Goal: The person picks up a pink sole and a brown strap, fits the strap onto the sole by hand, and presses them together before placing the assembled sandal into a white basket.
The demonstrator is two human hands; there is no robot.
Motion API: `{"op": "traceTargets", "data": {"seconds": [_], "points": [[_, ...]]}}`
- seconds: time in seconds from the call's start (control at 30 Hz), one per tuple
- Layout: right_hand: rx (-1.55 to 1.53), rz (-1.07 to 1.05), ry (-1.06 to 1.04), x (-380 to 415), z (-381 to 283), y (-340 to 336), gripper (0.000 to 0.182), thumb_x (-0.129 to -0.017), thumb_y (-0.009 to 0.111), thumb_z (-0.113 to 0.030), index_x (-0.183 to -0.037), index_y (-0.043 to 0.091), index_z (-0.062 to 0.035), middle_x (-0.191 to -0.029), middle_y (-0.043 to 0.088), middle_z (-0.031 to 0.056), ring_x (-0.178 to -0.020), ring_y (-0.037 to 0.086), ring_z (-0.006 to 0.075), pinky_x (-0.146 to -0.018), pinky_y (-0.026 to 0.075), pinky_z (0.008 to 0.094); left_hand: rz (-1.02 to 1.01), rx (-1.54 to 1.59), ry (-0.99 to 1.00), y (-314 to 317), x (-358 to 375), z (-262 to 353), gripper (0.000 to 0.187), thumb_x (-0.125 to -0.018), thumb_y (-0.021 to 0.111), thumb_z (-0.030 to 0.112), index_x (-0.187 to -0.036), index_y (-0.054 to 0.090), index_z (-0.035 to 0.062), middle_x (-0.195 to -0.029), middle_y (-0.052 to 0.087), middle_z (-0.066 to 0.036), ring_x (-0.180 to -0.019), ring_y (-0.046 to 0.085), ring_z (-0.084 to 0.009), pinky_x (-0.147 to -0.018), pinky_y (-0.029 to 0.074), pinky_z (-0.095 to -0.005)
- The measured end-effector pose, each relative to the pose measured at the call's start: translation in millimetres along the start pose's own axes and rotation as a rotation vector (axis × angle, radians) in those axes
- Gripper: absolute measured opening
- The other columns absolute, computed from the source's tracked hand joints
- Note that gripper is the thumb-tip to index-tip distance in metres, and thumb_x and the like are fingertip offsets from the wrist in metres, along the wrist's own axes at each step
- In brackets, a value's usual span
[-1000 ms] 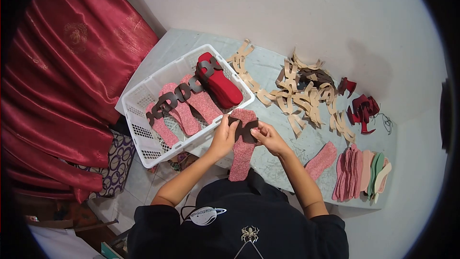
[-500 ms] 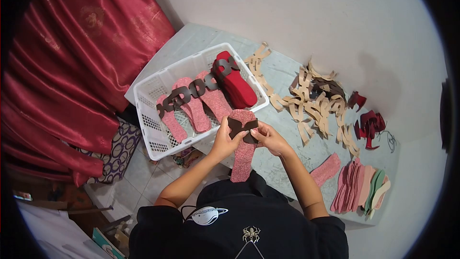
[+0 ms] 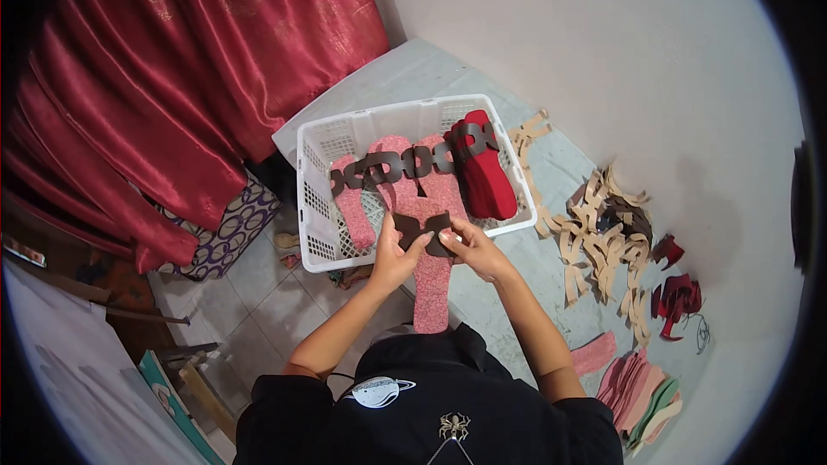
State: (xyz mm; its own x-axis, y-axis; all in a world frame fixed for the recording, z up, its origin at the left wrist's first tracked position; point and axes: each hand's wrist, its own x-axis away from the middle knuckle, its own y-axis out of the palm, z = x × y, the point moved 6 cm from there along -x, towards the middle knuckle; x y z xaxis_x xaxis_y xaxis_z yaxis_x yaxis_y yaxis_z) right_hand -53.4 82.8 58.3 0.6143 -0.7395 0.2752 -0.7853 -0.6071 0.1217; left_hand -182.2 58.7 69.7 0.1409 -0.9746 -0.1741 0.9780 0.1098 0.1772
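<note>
A pink glittery sole [image 3: 431, 280] is held lengthwise in front of the person's chest, its toe end pointing toward a white basket [image 3: 312, 198] and its heel end hanging over the near edge of the worktop [image 3: 508, 288]. Across the upper part of the sole lies a dark brown strap [image 3: 424, 231], cut with a narrow waist in the middle.

The left hand [image 3: 394, 257] closes its grip on the left end of the strap and the edge of the sole, thumb on top. The right hand [image 3: 473, 248] pinches the right end of the strap against the sole in the same way, fingers curled under. Both hands are touching the strap and the sole at once.

Just beyond the hands, the basket sits at the corner of the worktop. It holds more pink soles [image 3: 357, 207] with dark straps [image 3: 405, 164] laid across them, and a stack of red soles [image 3: 487, 172] on its right side.

To the right, a heap of tan straps [image 3: 603, 241] lies spread along the worktop, with some dark red pieces [image 3: 679, 297] beyond it. Near the right elbow are a single pink sole [image 3: 594, 353] and a fanned pile of soles [image 3: 646, 387] in pink and green.

A red curtain [image 3: 172, 86] hangs at the left, beside the basket.
</note>
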Motion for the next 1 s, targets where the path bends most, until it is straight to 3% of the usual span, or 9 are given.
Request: {"op": "traceTargets", "data": {"seconds": [0.2,0.33,0.53,0.6,0.63,0.73,0.77,0.87,1.0], "points": [[-0.085,0.084,-0.191,-46,0,12,0.033,-0.086,0.053,-0.02,-0.116,0.048,-0.0069,-0.088,0.054,-0.0041,-0.069,0.049,0.001,-0.058,0.044,0.0167,0.123,0.016,0.003,-37,-26,10,0.045,-0.074,0.059,-0.005,-0.112,0.038,0.0032,-0.106,0.05,-0.007,-0.098,0.05,-0.0139,-0.084,0.042,-0.0271],[-0.247,0.124,-0.296,-55,-7,27,0.036,-0.088,0.049,-0.014,-0.122,0.042,-0.0039,-0.108,0.052,0.0053,-0.096,0.05,0.0072,-0.077,0.044,0.0219,0.222,0.04,0.046,-83,-57,19,0.045,-0.074,0.06,-0.004,-0.112,0.038,0.0035,-0.107,0.05,-0.008,-0.099,0.05,-0.0149,-0.085,0.041,-0.0283],[0.009,0.114,-0.449,-77,32,19,0.036,-0.087,0.049,-0.01,-0.12,0.042,0.0008,-0.119,0.044,0.0098,-0.109,0.044,0.0148,-0.09,0.035,0.0238,0.335,-0.323,-0.004,-168,-118,-8,0.039,-0.07,0.064,-0.002,-0.102,0.042,0.0017,-0.096,0.051,-0.007,-0.086,0.05,-0.0145,-0.076,0.042,-0.0272],[0.34,0.17,-0.504,-79,38,18,0.032,-0.087,0.049,-0.011,-0.116,0.046,0.0014,-0.113,0.048,0.0113,-0.108,0.045,0.0158,-0.089,0.036,0.0253,0.287,-0.215,-0.314,-198,-139,-58,0.042,-0.067,0.067,-0.001,-0.1,0.043,-0.0005,-0.093,0.051,-0.008,-0.082,0.05,-0.016,-0.072,0.043,-0.0278],[0.389,0.238,-0.533,-74,30,20,0.028,-0.084,0.052,-0.017,-0.106,0.053,0.0001,-0.106,0.05,0.0181,-0.102,0.049,0.0308,-0.086,0.039,0.0327,0.334,-0.329,-0.283,-210,-147,-69,0.045,-0.064,0.069,0.0,-0.101,0.043,-0.0022,-0.091,0.051,-0.009,-0.082,0.051,-0.0174,-0.07,0.043,-0.0291],[0.525,0.243,-0.548,-71,30,24,0.028,-0.083,0.053,-0.016,-0.106,0.053,-0.0001,-0.106,0.05,0.0187,-0.1,0.049,0.0321,-0.086,0.039,0.0331,0.419,-0.53,-0.291,-229,-156,-94,0.044,-0.066,0.067,-0.001,-0.104,0.045,0.0022,-0.082,0.053,-0.004,-0.067,0.05,-0.012,-0.056,0.042,-0.0254],[0.546,0.241,-0.544,-71,28,26,0.028,-0.082,0.053,-0.016,-0.105,0.053,0.0001,-0.106,0.05,0.0189,-0.101,0.049,0.0329,-0.086,0.039,0.0339,0.354,-0.446,-0.356,-233,-157,-112,0.048,-0.063,0.069,0.0,-0.104,0.044,0.0009,-0.088,0.053,-0.007,-0.079,0.052,-0.0168,-0.07,0.044,-0.0288],[0.539,0.218,-0.55,-72,24,29,0.028,-0.082,0.053,-0.016,-0.106,0.053,0.0,-0.106,0.05,0.019,-0.101,0.049,0.0327,-0.086,0.039,0.0341,0.292,-0.629,-0.353,-260,-162,-185,0.058,-0.06,0.072,0.008,-0.107,0.041,-0.0045,-0.1,0.051,-0.016,-0.092,0.051,-0.0262,-0.079,0.042,-0.0346],[0.556,0.187,-0.498,-74,26,30,0.028,-0.083,0.052,-0.017,-0.107,0.052,-0.0004,-0.107,0.049,0.0185,-0.1,0.049,0.0322,-0.086,0.039,0.0337,0.359,-0.614,-0.389,-247,-148,-182,0.063,-0.059,0.074,0.01,-0.109,0.039,-0.0051,-0.104,0.05,-0.019,-0.097,0.05,-0.0294,-0.083,0.04,-0.0355]]}}
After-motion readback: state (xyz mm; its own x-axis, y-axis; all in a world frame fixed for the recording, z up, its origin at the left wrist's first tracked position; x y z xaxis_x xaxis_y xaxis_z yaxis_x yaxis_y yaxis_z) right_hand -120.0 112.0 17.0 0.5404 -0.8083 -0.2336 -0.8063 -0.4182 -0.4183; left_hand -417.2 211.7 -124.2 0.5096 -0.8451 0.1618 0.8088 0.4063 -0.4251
